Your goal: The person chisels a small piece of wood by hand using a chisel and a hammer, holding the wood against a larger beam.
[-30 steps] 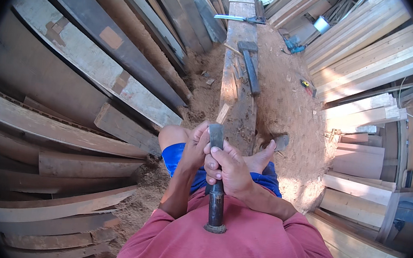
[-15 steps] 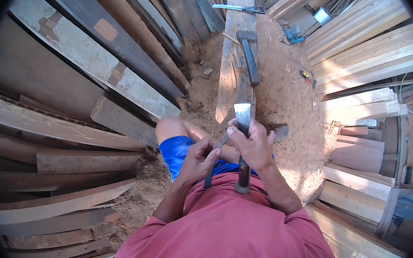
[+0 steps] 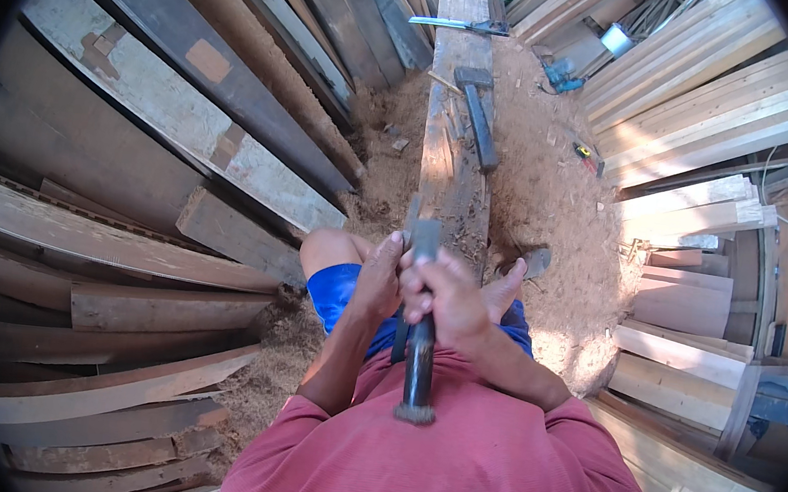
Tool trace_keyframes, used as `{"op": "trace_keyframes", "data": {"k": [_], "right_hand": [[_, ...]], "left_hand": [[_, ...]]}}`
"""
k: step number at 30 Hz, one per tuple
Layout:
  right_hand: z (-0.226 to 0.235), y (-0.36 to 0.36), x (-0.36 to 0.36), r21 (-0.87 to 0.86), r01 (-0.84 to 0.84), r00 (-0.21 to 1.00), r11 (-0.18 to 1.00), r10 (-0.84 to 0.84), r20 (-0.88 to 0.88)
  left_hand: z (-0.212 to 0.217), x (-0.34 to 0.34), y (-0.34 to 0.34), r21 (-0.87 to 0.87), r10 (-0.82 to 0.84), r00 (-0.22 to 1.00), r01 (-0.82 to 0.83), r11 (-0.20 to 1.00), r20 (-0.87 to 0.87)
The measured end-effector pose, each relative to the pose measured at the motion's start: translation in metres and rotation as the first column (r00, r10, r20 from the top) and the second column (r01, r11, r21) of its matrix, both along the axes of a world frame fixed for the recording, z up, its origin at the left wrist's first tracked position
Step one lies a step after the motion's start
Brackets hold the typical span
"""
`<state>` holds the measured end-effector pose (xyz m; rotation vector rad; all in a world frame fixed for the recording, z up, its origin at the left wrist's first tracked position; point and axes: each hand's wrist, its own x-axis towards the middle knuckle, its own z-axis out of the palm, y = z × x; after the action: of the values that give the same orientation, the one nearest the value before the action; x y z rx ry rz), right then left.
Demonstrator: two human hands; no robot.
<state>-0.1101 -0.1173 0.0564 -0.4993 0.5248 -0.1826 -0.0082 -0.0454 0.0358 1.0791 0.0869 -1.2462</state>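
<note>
At centre frame, over my lap, I grip a dark-handled hammer (image 3: 420, 343), its metal head up at 12 o'clock. My right hand (image 3: 451, 294) wraps tight around the handle; my left hand (image 3: 379, 278) closes beside it at 9 o'clock. Beyond, at 12, runs a long wooden beam (image 3: 453, 109) bearing a sledgehammer (image 3: 478, 112). Stacked planks (image 3: 140, 127) lie at 9 o'clock.

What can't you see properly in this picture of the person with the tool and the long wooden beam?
Head view only:
- Blade tip of the tool: hidden behind the right hand and left hand.
- Near end of the beam: covered by hands and legs.
- Small yellow thing on the sawdust: too small to tell.
- Plank stacks: cut off by the round dark rim.
</note>
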Motion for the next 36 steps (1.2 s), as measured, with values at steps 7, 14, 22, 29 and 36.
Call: {"op": "trace_keyframes", "data": {"k": [7,14,22,29,36], "right_hand": [[0.007,0.021,-0.005,-0.014,-0.062,0.997,0.998,0.062,0.038],[0.018,0.019,-0.016,-0.192,0.013,1.000,0.981,-0.012,0.005],[0.033,-0.012,-0.057,-0.305,0.324,0.946,0.896,-0.317,0.072],[0.005,-0.005,-0.004,0.074,0.061,0.993,0.995,-0.068,0.096],[0.020,0.023,-0.004,-0.048,-0.057,0.997,0.997,0.060,0.055]], "left_hand": [[-0.026,0.014,0.023,0.020,-0.188,0.719,0.235,0.972,0.670],[-0.029,-0.009,0.028,-0.010,-0.153,0.686,0.228,0.974,0.712],[-0.055,-0.047,0.086,0.087,-0.245,0.910,0.229,0.970,0.333],[-0.027,0.009,0.002,-0.231,0.121,0.992,-0.109,0.967,0.041],[-0.018,0.011,0.006,-0.205,0.001,0.915,0.090,0.975,0.404]]}}
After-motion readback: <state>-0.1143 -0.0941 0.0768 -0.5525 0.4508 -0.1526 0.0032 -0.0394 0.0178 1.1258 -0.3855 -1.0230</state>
